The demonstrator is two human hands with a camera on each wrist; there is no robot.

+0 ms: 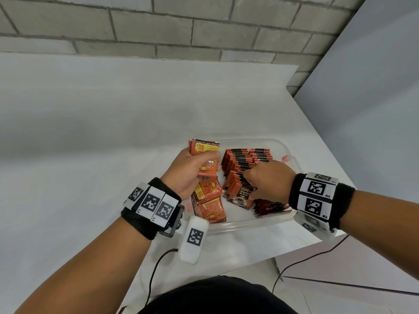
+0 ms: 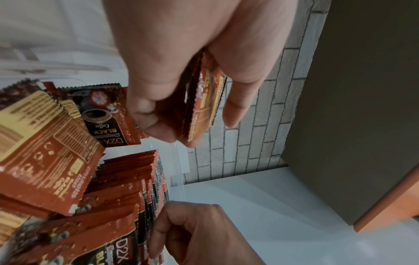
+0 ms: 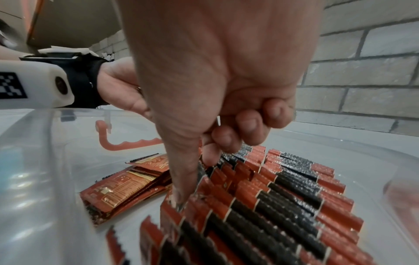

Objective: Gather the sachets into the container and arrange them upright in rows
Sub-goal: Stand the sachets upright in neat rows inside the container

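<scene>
The clear container (image 1: 247, 223) sits on the white tabletop (image 1: 90, 132) and serves as landmark; its near wall blurs what lies behind it in the right wrist view. Just inside that near wall, at the left end, a loose pile of sachets (image 1: 208, 200) lies flat, backs up, its small print too fine to read and partly covered by the left wrist. Right of the pile, the right hand (image 1: 267, 177) reaches into the standing rows of sachets (image 1: 242, 162), thumb pushed down between packets, the other fingers curled above the top edges; whether it grips one cannot be told. The front packet (image 1: 240, 197) under it reads "D2X", "BLACK", "Coffee". Above the container's left side, the left hand (image 1: 192, 171) clasps a small stack of sachets (image 1: 205, 152) between thumb and fingers, most of it hidden by the palm. Beyond the container's far rim stands a grey brick wall (image 1: 204, 30).
</scene>
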